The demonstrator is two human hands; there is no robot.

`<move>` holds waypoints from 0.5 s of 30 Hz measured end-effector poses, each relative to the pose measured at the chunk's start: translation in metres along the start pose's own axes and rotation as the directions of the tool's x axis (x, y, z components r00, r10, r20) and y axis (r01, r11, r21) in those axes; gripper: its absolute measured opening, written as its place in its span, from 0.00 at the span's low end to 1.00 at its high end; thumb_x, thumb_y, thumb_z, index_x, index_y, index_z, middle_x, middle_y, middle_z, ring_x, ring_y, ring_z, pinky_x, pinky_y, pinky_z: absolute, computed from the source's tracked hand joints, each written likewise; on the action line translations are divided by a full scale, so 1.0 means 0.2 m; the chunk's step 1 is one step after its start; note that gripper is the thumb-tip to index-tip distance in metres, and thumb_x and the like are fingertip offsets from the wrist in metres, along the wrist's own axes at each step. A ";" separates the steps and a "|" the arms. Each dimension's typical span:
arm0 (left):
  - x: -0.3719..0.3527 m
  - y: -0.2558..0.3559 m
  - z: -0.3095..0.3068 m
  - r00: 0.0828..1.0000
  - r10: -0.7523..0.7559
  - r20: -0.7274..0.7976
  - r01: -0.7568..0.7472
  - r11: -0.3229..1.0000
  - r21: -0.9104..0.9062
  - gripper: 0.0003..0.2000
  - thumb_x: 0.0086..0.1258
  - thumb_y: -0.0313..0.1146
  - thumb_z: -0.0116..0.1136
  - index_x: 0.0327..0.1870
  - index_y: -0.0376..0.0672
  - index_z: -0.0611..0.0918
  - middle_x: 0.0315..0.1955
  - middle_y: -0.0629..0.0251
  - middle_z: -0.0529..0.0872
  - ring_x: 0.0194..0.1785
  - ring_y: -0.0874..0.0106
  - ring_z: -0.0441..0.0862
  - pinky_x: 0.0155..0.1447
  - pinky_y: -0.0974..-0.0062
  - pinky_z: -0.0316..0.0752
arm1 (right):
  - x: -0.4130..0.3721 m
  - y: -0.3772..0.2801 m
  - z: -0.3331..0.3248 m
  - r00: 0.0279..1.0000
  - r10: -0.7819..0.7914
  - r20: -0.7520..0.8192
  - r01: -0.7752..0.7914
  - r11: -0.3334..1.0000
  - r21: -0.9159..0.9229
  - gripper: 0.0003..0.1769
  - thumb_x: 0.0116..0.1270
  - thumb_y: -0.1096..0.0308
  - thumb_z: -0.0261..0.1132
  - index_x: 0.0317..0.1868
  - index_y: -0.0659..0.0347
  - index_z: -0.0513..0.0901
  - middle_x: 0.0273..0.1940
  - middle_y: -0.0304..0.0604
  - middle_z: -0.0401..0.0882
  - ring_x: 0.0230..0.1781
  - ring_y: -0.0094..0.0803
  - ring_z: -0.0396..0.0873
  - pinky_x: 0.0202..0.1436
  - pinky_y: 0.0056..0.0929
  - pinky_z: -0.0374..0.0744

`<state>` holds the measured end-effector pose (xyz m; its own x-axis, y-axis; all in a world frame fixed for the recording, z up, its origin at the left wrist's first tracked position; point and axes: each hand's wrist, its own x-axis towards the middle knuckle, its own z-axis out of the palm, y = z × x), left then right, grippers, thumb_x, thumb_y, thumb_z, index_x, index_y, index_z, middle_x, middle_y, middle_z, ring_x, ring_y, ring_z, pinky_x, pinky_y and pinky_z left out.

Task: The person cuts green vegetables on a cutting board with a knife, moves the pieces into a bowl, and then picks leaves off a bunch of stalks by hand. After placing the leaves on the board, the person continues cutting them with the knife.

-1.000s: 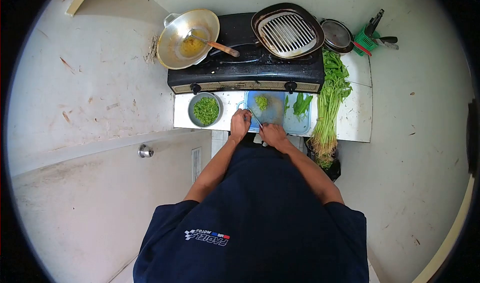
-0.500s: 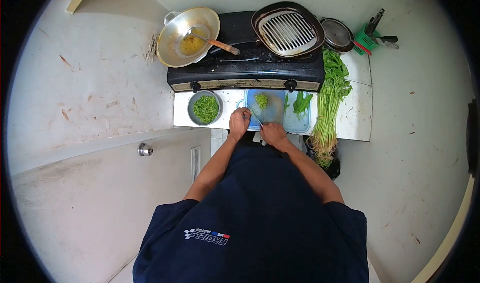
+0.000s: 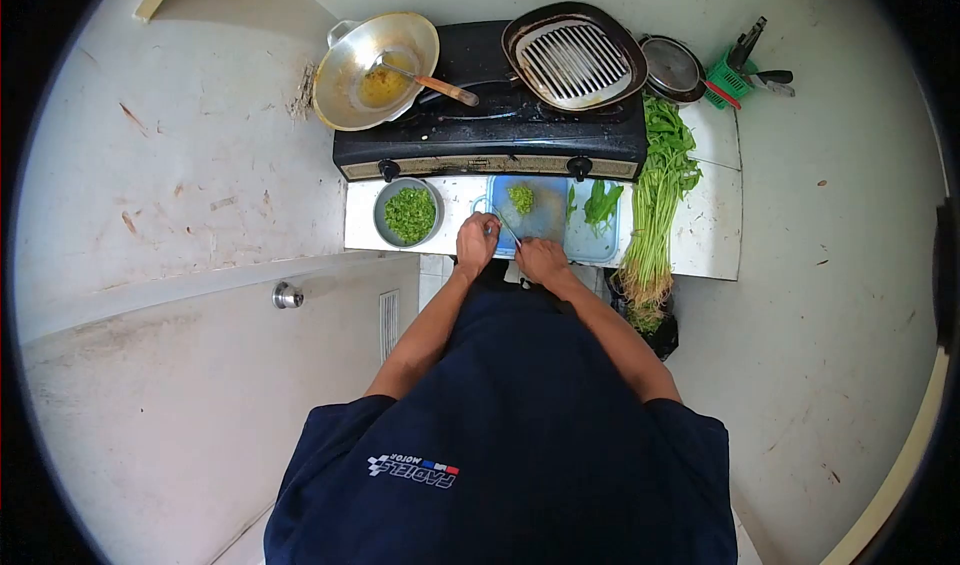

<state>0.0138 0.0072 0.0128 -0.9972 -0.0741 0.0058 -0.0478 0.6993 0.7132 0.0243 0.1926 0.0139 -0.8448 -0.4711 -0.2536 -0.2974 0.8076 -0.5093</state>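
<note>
My right hand (image 3: pixel 542 259) is closed around the handle of a small knife (image 3: pixel 509 228), its thin blade slanting up and left over the near left part of the blue cutting board (image 3: pixel 545 225). Fingers pinched, my left hand (image 3: pixel 477 242) is at the board's left edge beside the blade. It holds what looks like a thin green stem, mostly hidden by the fingers. A small heap of chopped greens (image 3: pixel 521 200) lies just beyond the knife. Loose green leaves (image 3: pixel 602 205) rest to the right, on the light blue tray (image 3: pixel 600 250).
Left of the board stands a grey bowl (image 3: pixel 438 227) of chopped greens. Behind is a black stove (image 3: pixel 480 145) with a wok (image 3: pixel 335 95) and a grill pan (image 3: pixel 632 77). A bundle of rooted leafy greens (image 3: pixel 655 205) hangs over the counter's front edge at right.
Both hands and the knife keep almost the same place at the board. The whole view has shifted very slightly.
</note>
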 end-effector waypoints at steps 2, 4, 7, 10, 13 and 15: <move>0.00 -0.01 0.01 1.000 -0.002 0.003 0.002 1.000 -0.005 0.09 0.72 0.32 0.60 0.39 0.36 0.89 0.36 0.52 0.89 0.39 0.56 0.87 0.48 0.61 0.81 | 0.02 -0.01 0.00 1.000 0.001 0.015 -0.001 1.000 -0.015 0.22 0.77 0.58 0.56 0.37 0.69 0.86 0.36 0.62 0.89 0.37 0.57 0.89 0.45 0.53 0.86; 0.00 -0.01 0.01 1.000 -0.016 0.019 0.016 1.000 0.001 0.09 0.72 0.31 0.60 0.39 0.36 0.88 0.36 0.52 0.89 0.39 0.56 0.87 0.48 0.61 0.81 | 0.02 -0.01 0.01 1.000 -0.002 0.003 0.002 1.000 -0.027 0.22 0.77 0.58 0.56 0.37 0.69 0.86 0.36 0.62 0.89 0.37 0.57 0.89 0.45 0.53 0.86; 0.00 -0.01 0.01 1.000 -0.024 0.013 0.024 1.000 0.001 0.08 0.72 0.31 0.60 0.39 0.37 0.88 0.36 0.53 0.89 0.39 0.56 0.87 0.49 0.60 0.81 | -0.02 0.00 -0.01 1.000 0.007 -0.019 -0.007 1.000 -0.022 0.22 0.77 0.57 0.56 0.37 0.69 0.87 0.36 0.62 0.89 0.37 0.58 0.89 0.45 0.54 0.86; -0.01 0.00 0.02 0.999 -0.036 -0.003 0.036 0.999 -0.005 0.07 0.71 0.29 0.61 0.40 0.37 0.88 0.37 0.53 0.89 0.39 0.56 0.88 0.49 0.61 0.81 | -0.06 0.02 -0.03 0.999 0.038 0.010 -0.038 0.999 0.002 0.22 0.77 0.57 0.57 0.38 0.68 0.87 0.36 0.62 0.88 0.36 0.58 0.89 0.45 0.54 0.85; -0.02 0.01 0.02 0.998 -0.059 -0.012 0.059 0.998 -0.019 0.06 0.71 0.28 0.61 0.40 0.38 0.88 0.37 0.53 0.89 0.39 0.56 0.88 0.48 0.61 0.81 | -0.07 0.03 -0.04 0.999 0.040 0.005 -0.040 0.999 -0.003 0.22 0.77 0.56 0.57 0.38 0.68 0.86 0.34 0.62 0.88 0.36 0.59 0.88 0.44 0.54 0.85; -0.02 0.01 0.01 0.999 -0.050 -0.004 0.050 0.999 0.001 0.06 0.71 0.27 0.61 0.40 0.38 0.88 0.37 0.53 0.89 0.40 0.56 0.88 0.48 0.61 0.81 | -0.07 0.03 -0.04 1.000 0.021 0.014 -0.020 1.000 -0.009 0.22 0.77 0.56 0.57 0.39 0.68 0.86 0.33 0.62 0.88 0.35 0.59 0.88 0.44 0.55 0.85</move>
<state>0.0174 0.0108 0.0127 -0.9934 -0.1117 -0.0268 -0.0974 0.6955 0.7119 0.0310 0.2067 0.0205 -0.8443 -0.4594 -0.2759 -0.2841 0.8202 -0.4965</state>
